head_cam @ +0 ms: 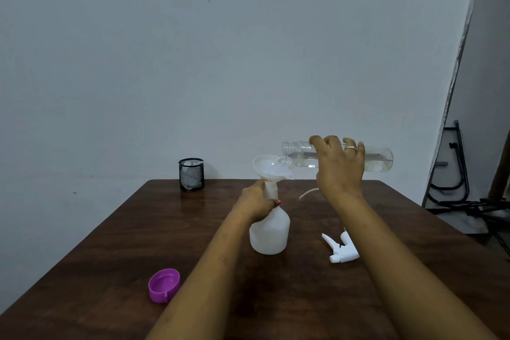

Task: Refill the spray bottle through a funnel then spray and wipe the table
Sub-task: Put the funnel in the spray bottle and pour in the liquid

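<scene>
A white translucent spray bottle [270,232] stands upright mid-table with a white funnel [271,168] in its neck. My left hand [255,203] grips the bottle's neck just under the funnel. My right hand [339,165] holds a clear water bottle [379,160] almost horizontal, its open mouth over the funnel's right rim, and water lies along its lower side. The white trigger spray head [342,248] lies on the table to the right of the spray bottle; its thin tube [307,193] curves behind my right wrist.
A purple cap [164,285] lies upside down at the front left of the brown wooden table [110,243]. A black mesh cup [191,174] holding a pale cloth stands at the far left edge. Dark metal frames lean by the wall at the right.
</scene>
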Available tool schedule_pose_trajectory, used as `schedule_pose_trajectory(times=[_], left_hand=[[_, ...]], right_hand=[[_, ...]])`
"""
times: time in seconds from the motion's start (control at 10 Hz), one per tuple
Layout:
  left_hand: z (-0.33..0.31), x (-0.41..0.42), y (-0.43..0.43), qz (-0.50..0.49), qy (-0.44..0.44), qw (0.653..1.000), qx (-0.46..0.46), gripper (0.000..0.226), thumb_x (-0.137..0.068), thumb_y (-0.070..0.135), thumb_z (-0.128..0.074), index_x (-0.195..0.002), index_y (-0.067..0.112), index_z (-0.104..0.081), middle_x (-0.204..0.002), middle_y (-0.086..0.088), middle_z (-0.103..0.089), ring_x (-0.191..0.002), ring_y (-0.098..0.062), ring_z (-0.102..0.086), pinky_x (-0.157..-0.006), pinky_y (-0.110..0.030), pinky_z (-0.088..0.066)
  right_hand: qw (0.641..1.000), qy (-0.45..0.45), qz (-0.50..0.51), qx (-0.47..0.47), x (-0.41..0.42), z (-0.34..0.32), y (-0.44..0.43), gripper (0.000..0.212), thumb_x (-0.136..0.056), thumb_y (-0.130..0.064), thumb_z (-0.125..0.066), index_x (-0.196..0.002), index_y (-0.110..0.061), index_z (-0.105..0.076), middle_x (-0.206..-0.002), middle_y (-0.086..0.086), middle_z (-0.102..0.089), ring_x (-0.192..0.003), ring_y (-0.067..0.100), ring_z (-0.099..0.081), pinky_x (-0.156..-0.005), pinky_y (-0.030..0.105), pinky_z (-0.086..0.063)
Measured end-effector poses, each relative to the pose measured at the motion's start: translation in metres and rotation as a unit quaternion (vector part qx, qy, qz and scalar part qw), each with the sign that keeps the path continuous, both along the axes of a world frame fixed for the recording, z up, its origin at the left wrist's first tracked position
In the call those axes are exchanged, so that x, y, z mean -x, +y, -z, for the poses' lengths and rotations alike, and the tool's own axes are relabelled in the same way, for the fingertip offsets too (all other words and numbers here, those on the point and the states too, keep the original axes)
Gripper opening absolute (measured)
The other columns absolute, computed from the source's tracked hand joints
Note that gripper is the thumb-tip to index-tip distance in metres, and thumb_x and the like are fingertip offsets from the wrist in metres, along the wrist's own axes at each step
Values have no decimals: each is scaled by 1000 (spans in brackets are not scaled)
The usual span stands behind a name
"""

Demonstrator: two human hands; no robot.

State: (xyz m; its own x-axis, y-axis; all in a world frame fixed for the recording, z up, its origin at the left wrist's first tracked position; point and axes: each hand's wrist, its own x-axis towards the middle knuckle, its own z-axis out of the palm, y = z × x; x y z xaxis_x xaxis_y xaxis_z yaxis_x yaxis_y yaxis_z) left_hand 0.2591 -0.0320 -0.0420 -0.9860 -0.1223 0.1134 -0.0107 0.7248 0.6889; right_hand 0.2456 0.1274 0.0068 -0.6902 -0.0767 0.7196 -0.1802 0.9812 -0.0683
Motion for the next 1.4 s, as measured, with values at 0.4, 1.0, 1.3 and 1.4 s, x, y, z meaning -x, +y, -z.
schedule_pose_trajectory(times=[0.4, 1.0, 1.3, 1.4], left_hand=[[0, -1, 0, -3, -7, 1000, -1, 57, -89, 31, -61, -138, 13, -37, -140, -13, -46, -126, -29, -47, -102, -40, -43], [0, -2, 1, -2, -5, 1000, -9, 59, -89, 30, -61, -140, 14, -34, -142, -12, -45, -128, -29, -46, -104, -42, -42], [2, -1, -1, 1, 3, 1000, -18, 61, -88, 30, -62, -141, 15, -35, -141, -11, -46, -128, -28, -47, -105, -43, -42], [2, -1, -1, 2, 5, 1000, -23, 61, -88, 30, -62, -141, 16, -36, -141, -10, -47, -128, -28, -47, -106, -43, -42]], right_hand=[[1000, 8, -6, 3, 0, 0, 0, 63, -78, 7, -61, -132, -21, -47, -129, 8, -55, -134, 44, -34, -115, 54, -14], [1000, 6, -10, -9, -3, -6, -3, 66, -77, 5, -64, -134, -21, -45, -132, 8, -52, -136, 43, -31, -116, 53, -10], [1000, 17, -11, -13, 0, -7, -4, 67, -72, 9, -64, -131, -20, -48, -127, 9, -54, -134, 45, -32, -116, 54, -9], [999, 30, -10, -11, 2, -7, -5, 63, -74, 12, -59, -128, -19, -50, -125, 9, -56, -133, 45, -35, -116, 54, -11]])
